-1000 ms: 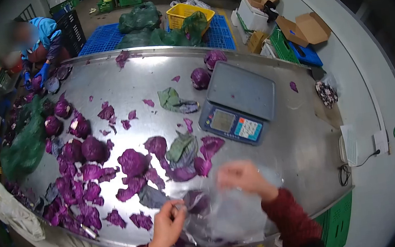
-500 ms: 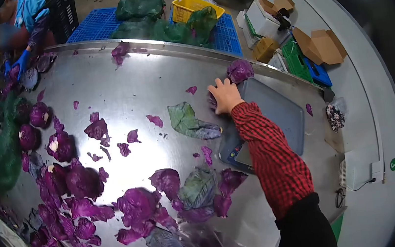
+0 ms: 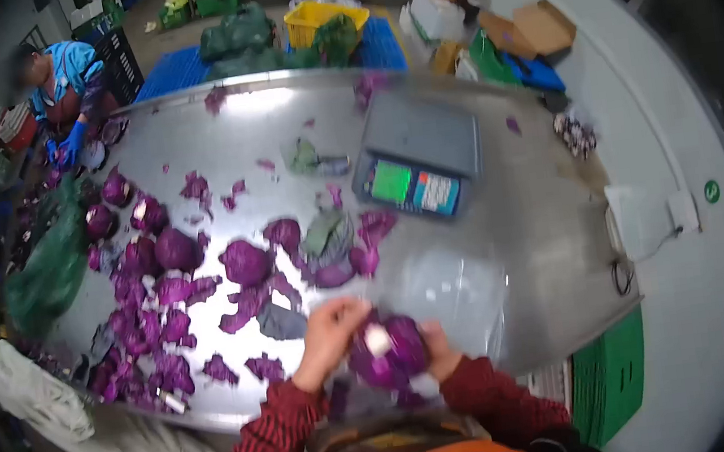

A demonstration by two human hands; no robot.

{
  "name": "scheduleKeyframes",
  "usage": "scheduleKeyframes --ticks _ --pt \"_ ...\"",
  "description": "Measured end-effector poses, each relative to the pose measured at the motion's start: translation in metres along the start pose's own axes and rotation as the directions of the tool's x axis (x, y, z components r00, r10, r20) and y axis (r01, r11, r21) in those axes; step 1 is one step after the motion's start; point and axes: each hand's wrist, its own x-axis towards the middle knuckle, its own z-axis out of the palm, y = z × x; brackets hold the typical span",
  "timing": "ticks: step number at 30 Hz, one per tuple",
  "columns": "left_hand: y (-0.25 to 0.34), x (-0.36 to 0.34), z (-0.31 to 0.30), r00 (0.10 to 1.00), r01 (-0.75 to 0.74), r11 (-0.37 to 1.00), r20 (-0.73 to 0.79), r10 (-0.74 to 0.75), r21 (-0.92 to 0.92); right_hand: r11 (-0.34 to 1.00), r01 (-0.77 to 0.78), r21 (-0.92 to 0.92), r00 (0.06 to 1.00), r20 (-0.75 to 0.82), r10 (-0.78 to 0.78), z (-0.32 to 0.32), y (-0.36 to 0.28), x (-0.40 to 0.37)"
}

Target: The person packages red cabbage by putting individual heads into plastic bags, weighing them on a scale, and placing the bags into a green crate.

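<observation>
A red cabbage [image 3: 402,346], its pale cut stem facing up, is held low over the table's near edge in front of my body. My right hand [image 3: 441,350] is wrapped round its right side, with the fingers partly hidden. My left hand [image 3: 332,336] is closed at its upper left, thumb and fingers pressed together against the outer leaves. Below the cabbage are a few purple leaves, slightly blurred. A clear plastic bag [image 3: 465,290] lies flat just right of and beyond my hands.
On the metal table [image 3: 543,231], a grey scale [image 3: 423,133] shows a lit green display. Loose purple leaves [image 3: 171,290], a whole cabbage [image 3: 246,263] and a green net [image 3: 51,269] cover the left side. A co-worker [image 3: 74,90] in blue gloves stands at the far left.
My right hand has come back from the cabbage beside the scale to the near edge, where both hands now hold a cabbage. The scale's display has come into view. The camera view has shifted.
</observation>
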Motion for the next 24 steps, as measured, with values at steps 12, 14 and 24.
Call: scheduleKeyframes --ticks 12,14,24 --pt "-0.04 -0.076 0.047 0.926 -0.321 0.923 -0.135 0.353 0.213 0.563 0.184 -0.806 0.938 -0.027 -0.345 -0.001 0.061 0.023" --pt "-0.041 -0.09 0.041 0.935 -0.312 0.919 -0.096 0.342 0.241 0.106 0.17 -0.98 0.929 0.124 -0.349 0.005 0.055 0.027" --pt "-0.034 -0.056 -0.059 0.851 -0.298 0.954 -0.444 0.281 0.033 -0.219 0.117 -0.969 0.945 0.176 -0.274 0.06 -0.009 0.03"
